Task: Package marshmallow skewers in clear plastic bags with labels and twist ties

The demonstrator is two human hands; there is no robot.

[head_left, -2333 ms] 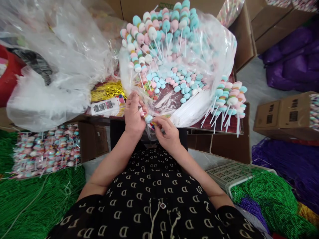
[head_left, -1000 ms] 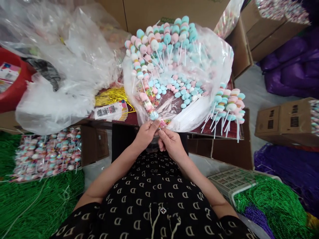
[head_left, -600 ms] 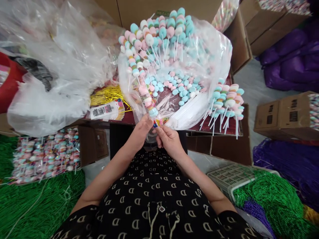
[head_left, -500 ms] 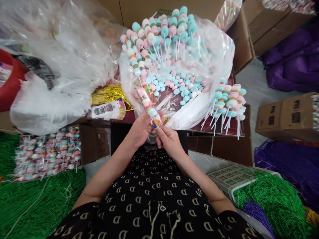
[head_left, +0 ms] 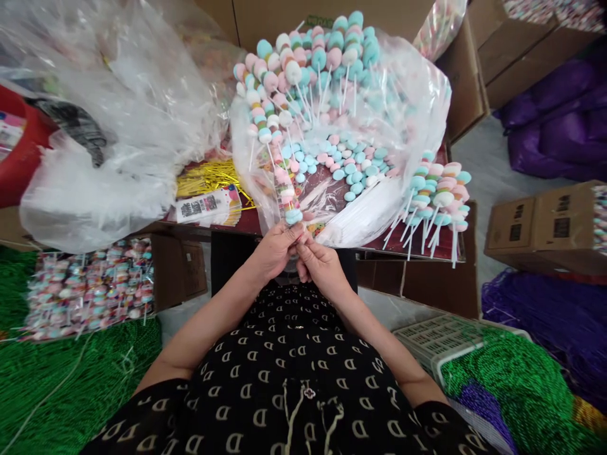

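1. Since the earlier frame, the left hand (head_left: 275, 253) has come down and turned, and now it stays close beside the right hand (head_left: 322, 265); the wrapped candy stick (head_left: 287, 196) stands more along the line of the hands.
2. Largest is the heap of clear plastic sheet (head_left: 109, 82), one heap, on the left side of the table.
3. One big clear plastic bag (head_left: 422, 107) lies on the dark red table (head_left: 427, 253) and holds very many pastel marshmallow lollipops (head_left: 313, 69), too many for counting.
4. One separate bunch of the same lollipops (head_left: 439, 196) lies at the right, outside this bag.
5. There is one pile of packed lollipops (head_left: 90, 287) lower at the left, between the green bead strands (head_left: 71, 385) and the table.
6. One bundle of white sticks (head_left: 360, 212) lies inside the bag's front edge, and one bunch of gold twist ties (head_left: 208, 178) lies on the table.
7. The two hands are the only hands in view. Both are pinching with curled fingers, not spread, on the lower end of the one wrapped candy stick, which is above them, in front of the bag and leaning toward it.
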